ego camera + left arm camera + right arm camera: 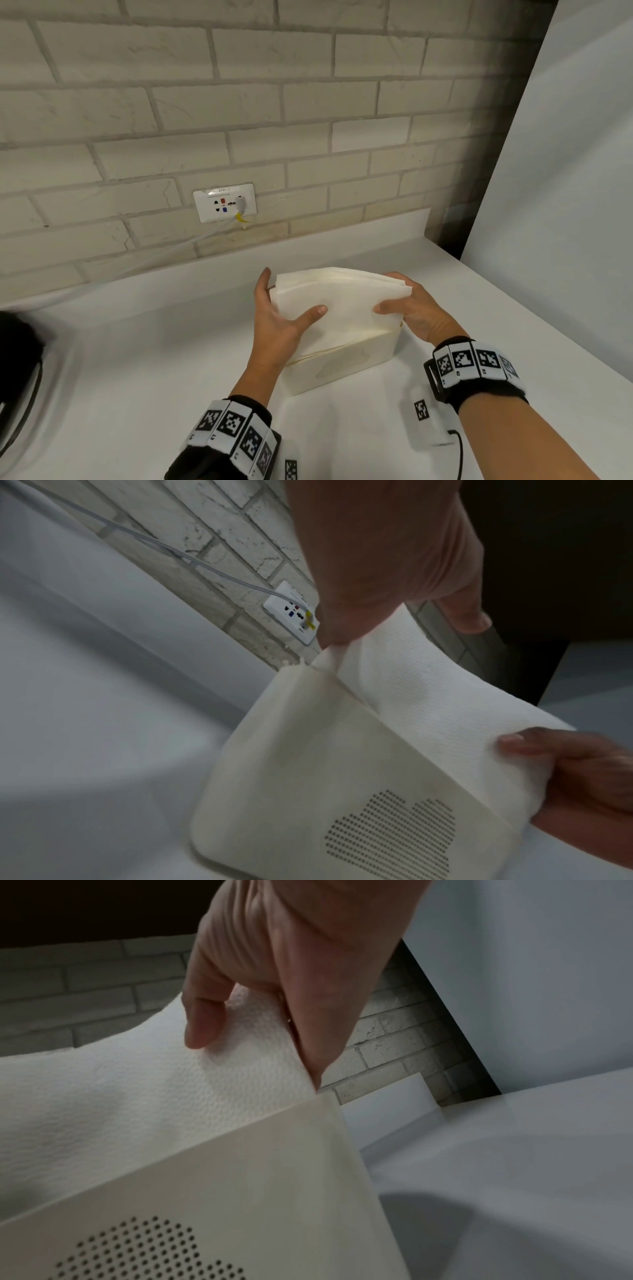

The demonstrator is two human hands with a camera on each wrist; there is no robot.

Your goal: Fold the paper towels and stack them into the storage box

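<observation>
Storage box [342, 368], towel stack [339, 301] upright, lengthwise

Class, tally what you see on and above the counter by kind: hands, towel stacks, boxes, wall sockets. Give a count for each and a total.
Hands: 2, left hand and right hand
Towel stack: 1
Box: 1
Wall socket: 1
Total: 5

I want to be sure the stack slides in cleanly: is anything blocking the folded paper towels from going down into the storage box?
Nothing visible does. The folded paper towels, held by the left hand and right hand, already have their lower edge inside the storage box. Its interior is hidden.
</observation>
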